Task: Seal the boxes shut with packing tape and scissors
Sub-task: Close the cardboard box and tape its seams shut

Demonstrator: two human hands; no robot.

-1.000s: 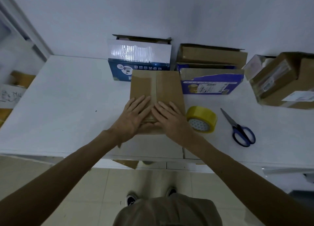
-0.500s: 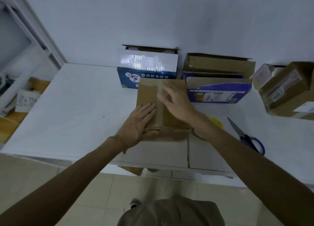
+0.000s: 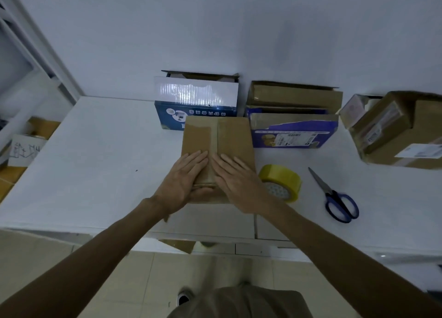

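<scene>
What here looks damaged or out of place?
The purple box behind the tape roll has a ragged, torn top edge on its front flap. A scrap of cardboard also pokes out from under the table's front edge. The brown box under the left hand and right hand looks tidy.

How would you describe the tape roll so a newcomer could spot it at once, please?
On the white table, find the plain brown box near the front edge. Just right of that box lies the tape roll, with blue-handled scissors further right. It is the only round, yellow thing there.
</scene>
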